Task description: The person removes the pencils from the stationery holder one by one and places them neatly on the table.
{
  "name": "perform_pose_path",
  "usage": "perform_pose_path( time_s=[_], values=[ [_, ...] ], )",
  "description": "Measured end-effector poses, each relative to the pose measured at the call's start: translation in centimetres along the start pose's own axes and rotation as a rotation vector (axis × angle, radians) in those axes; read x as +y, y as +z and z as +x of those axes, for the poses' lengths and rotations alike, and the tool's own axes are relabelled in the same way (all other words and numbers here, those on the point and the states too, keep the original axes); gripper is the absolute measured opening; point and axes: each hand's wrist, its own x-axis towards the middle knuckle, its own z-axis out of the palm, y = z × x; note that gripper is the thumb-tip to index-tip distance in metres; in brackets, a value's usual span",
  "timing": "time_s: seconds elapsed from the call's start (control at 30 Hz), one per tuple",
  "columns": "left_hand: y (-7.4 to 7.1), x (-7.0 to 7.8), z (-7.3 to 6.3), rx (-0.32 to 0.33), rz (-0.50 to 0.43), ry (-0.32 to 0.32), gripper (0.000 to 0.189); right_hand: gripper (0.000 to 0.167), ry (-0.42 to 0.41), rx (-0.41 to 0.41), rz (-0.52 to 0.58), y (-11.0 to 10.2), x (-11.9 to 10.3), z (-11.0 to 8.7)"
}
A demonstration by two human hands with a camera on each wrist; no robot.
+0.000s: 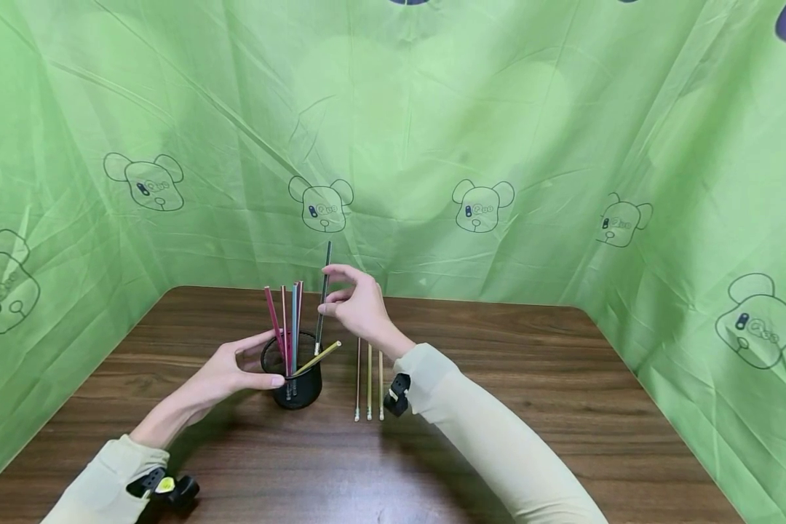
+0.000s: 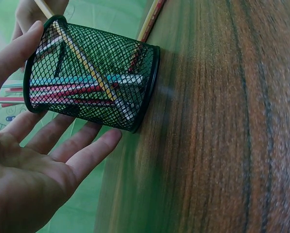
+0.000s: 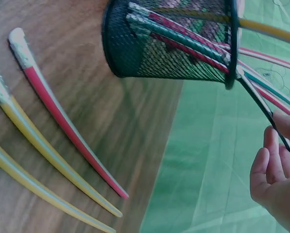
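A black mesh pen holder [image 1: 299,389] stands upright on the table, with several red and striped pencils, a blue-green pencil [image 1: 295,320] and a slanting yellow pencil [image 1: 321,356] in it. My left hand [image 1: 219,375] holds the holder from the left, thumb at the near side and fingers round the far side. Between thumb and fingers, my right hand [image 1: 360,302] pinches a black pencil [image 3: 261,102], almost upright. Its white-tipped lower end is at the holder's mouth; how far inside it reaches, I cannot tell.
Right of the holder, a red pencil [image 3: 67,121] and two yellow pencils [image 3: 47,150] lie side by side on the brown wooden table [image 1: 530,378], their tipped ends toward me. Green cloth [image 1: 393,145] with bear drawings hangs behind the table and at both sides.
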Motion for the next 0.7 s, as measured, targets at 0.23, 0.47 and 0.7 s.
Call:
perform_pose_path(
  time_s=[0.23, 0.47, 0.7],
  values=[
    [0.0, -0.1, 0.0, 0.025, 0.040, -0.017, 0.090, 0.064, -0.007, 0.022, 0.079, -1.9, -0.9, 0.9],
    [0.0, -0.2, -0.1, 0.005, 0.008, -0.006, 0.090, 0.064, -0.004, 0.016, 0.104, -4.3, -1.0, 0.9],
    [-0.1, -0.1, -0.1, 0.006, 0.012, -0.007, 0.090, 0.066, 0.009, -0.021, 0.081, -6.2, -0.1, 0.2]
  ],
)
